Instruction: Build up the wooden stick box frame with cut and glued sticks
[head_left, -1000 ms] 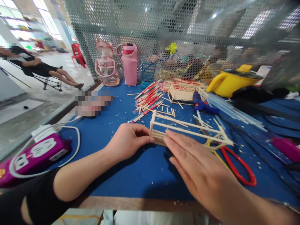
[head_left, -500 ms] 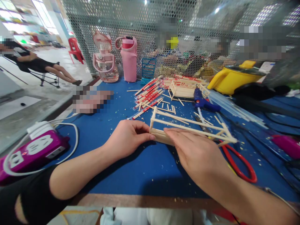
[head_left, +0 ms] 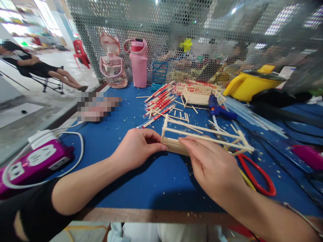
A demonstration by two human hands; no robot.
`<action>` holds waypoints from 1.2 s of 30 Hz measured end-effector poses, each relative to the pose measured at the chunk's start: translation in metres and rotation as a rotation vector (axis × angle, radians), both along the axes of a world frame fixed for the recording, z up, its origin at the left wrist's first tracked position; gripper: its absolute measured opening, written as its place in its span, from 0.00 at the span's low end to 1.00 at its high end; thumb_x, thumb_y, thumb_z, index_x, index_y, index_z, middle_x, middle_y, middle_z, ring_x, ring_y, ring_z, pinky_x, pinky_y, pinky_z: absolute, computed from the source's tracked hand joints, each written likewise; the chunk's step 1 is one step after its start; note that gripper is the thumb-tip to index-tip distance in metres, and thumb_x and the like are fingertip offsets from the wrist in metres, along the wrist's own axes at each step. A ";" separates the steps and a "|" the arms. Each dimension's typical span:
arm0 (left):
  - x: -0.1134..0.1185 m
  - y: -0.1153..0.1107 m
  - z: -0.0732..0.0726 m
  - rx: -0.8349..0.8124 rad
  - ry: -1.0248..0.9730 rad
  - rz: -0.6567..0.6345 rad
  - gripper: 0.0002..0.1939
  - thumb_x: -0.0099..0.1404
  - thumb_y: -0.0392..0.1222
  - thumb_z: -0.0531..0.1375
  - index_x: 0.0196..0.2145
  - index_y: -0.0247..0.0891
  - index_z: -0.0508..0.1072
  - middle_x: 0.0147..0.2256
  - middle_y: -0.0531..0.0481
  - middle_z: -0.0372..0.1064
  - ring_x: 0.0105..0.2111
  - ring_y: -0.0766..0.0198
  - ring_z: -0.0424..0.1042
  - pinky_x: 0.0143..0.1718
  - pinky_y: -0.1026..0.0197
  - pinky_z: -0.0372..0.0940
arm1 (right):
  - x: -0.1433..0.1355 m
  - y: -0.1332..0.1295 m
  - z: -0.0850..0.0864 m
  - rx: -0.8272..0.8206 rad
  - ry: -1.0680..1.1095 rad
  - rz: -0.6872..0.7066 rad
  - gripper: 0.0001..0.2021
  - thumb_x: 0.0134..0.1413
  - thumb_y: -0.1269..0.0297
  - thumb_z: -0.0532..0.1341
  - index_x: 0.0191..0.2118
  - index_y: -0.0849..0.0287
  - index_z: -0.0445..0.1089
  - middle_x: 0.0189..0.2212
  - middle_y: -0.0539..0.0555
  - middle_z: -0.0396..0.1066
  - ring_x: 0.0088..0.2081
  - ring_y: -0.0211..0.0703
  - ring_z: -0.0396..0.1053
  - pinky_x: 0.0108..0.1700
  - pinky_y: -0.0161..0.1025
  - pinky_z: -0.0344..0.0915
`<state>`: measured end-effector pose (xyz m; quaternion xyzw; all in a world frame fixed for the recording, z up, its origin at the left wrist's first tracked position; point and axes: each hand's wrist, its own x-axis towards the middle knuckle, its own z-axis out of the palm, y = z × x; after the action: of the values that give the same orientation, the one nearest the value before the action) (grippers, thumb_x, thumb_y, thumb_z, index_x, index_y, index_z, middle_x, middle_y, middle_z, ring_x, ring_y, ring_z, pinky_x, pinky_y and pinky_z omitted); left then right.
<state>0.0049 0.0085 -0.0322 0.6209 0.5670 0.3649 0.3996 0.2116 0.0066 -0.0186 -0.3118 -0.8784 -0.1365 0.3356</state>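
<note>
A long frame of pale wooden sticks [head_left: 199, 134] stands on the blue table top, its base a row of sticks laid side by side. My left hand [head_left: 137, 148] pinches the frame's left lower corner between thumb and fingers. Along the near side, my right hand [head_left: 214, 161] has its fingers together on the base, with the fingertips near the middle-left; its thumb is hidden. Behind the frame lie loose sticks and red-and-white stick packs [head_left: 161, 106]. A blue glue gun [head_left: 219, 109] rests behind the frame's right half.
Red-handled pliers [head_left: 259, 178] lie beside my right wrist. A purple power strip [head_left: 37, 158] with white cables is at the left. Farther back are a pink bottle [head_left: 139, 67], a smaller stick model [head_left: 198, 99] and a yellow pot [head_left: 249, 85]. A person reclines at far left.
My right hand has shifted slightly right along the base and its knuckles are a little more bent. The frame's right end has moved slightly. My left hand keeps its pinch.
</note>
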 end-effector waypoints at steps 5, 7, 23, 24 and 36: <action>0.000 -0.001 0.000 0.006 0.011 -0.002 0.12 0.52 0.49 0.66 0.29 0.37 0.77 0.27 0.51 0.75 0.27 0.63 0.70 0.30 0.63 0.64 | 0.004 -0.005 0.001 0.046 0.045 0.017 0.14 0.53 0.79 0.56 0.41 0.60 0.75 0.38 0.57 0.78 0.40 0.47 0.76 0.44 0.44 0.73; 0.000 -0.001 0.000 0.010 0.013 0.003 0.12 0.52 0.49 0.66 0.29 0.37 0.77 0.26 0.51 0.75 0.26 0.63 0.69 0.29 0.63 0.64 | 0.005 -0.006 0.001 0.041 0.067 0.018 0.14 0.53 0.79 0.57 0.40 0.58 0.75 0.38 0.55 0.78 0.40 0.45 0.76 0.44 0.42 0.74; 0.000 -0.001 -0.001 -0.006 -0.016 0.004 0.12 0.52 0.49 0.66 0.28 0.37 0.76 0.27 0.51 0.75 0.26 0.64 0.70 0.30 0.62 0.65 | 0.005 -0.005 0.004 0.030 0.066 0.067 0.12 0.53 0.79 0.57 0.38 0.59 0.75 0.39 0.56 0.78 0.40 0.44 0.76 0.44 0.42 0.74; 0.000 -0.001 -0.001 -0.005 -0.016 0.005 0.12 0.52 0.49 0.66 0.28 0.37 0.76 0.27 0.51 0.75 0.26 0.64 0.70 0.30 0.62 0.65 | 0.005 -0.005 0.003 0.033 0.063 0.070 0.12 0.53 0.79 0.57 0.38 0.60 0.75 0.39 0.57 0.78 0.40 0.44 0.76 0.43 0.41 0.74; -0.002 0.000 0.002 0.005 0.015 0.046 0.13 0.52 0.50 0.66 0.28 0.37 0.77 0.26 0.51 0.75 0.26 0.63 0.70 0.28 0.63 0.63 | 0.021 -0.026 0.019 0.003 0.021 0.008 0.15 0.51 0.75 0.61 0.45 0.58 0.71 0.45 0.55 0.75 0.46 0.48 0.73 0.52 0.43 0.68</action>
<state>0.0024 0.0082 -0.0299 0.6113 0.5835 0.3707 0.3853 0.2328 -0.0197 0.0000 -0.3092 -0.8758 -0.1331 0.3458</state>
